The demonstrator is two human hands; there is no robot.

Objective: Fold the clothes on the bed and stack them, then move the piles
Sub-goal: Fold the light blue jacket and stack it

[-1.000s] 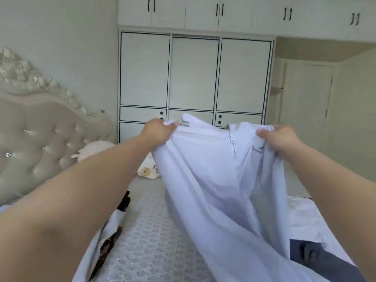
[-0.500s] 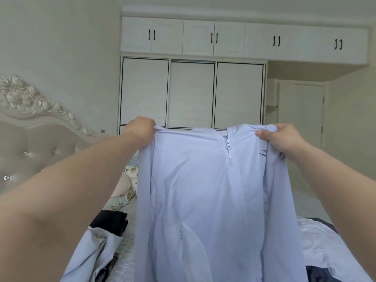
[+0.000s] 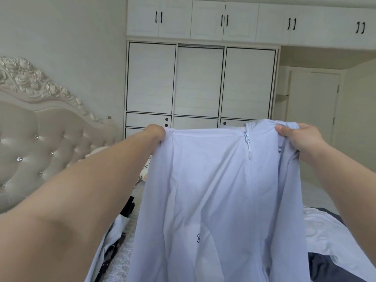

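Bed point(image 3: 130, 239) runs from the padded headboard point(image 3: 40, 143) toward the wardrobe point(image 3: 200, 82); only a narrow patterned strip of bed shows bare, left of the jacket. Pale blue zip jacket point(image 3: 213, 200) is held up in the air over the bed, spread flat and hanging down, blocking most of the bed behind it. Left hand point(image 3: 155, 132) grips the jacket's top left corner, fingers curled into the cloth. Right hand point(image 3: 299, 137) pinches the top right corner, thumb on front. Right of jacket: one white garment point(image 3: 325, 237) and one dark garment point(image 3: 329, 267), on the bed. Left of jacket: another pale blue garment point(image 3: 109, 237), one black garment point(image 3: 128, 206). One zipper pull point(image 3: 248, 142) near the collar.
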